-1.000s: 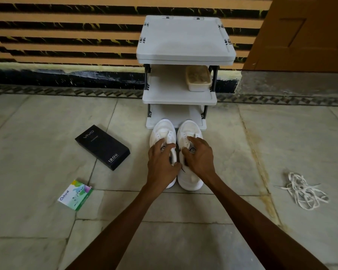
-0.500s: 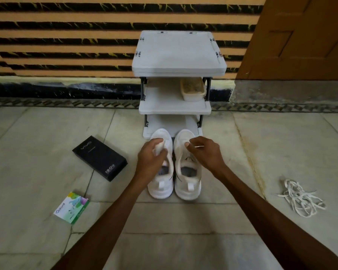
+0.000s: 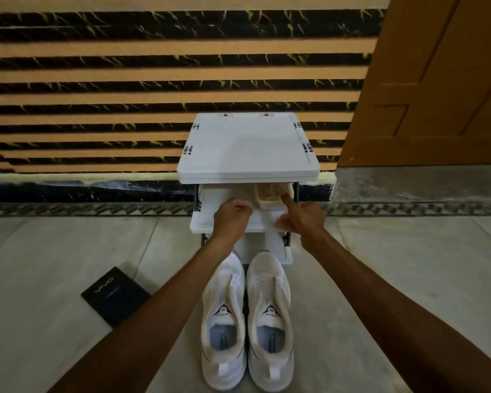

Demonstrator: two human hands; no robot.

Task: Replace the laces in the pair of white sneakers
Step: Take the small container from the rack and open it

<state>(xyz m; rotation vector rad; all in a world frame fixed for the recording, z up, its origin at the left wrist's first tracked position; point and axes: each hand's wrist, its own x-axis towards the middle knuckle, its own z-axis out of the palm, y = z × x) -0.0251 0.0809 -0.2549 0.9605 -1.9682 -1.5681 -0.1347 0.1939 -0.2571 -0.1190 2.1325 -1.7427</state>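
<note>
Both hands lifted off the white sneakers (image 3: pixel 270 293) to the middle shelf (image 3: pixel 262 221) of the white rack (image 3: pixel 247 148), left hand (image 3: pixel 231 219) grip curled tight on nothing seen, right hand (image 3: pixel 302 219) forefinger out at the beige container (image 3: pixel 268 197), its grip unclear

The person's left hand (image 3: pixel 230 221) and right hand (image 3: pixel 305 222) are bare. Both forearms (image 3: pixel 165 304) are long, lean and uncovered as far as the view's lower edge.
</note>
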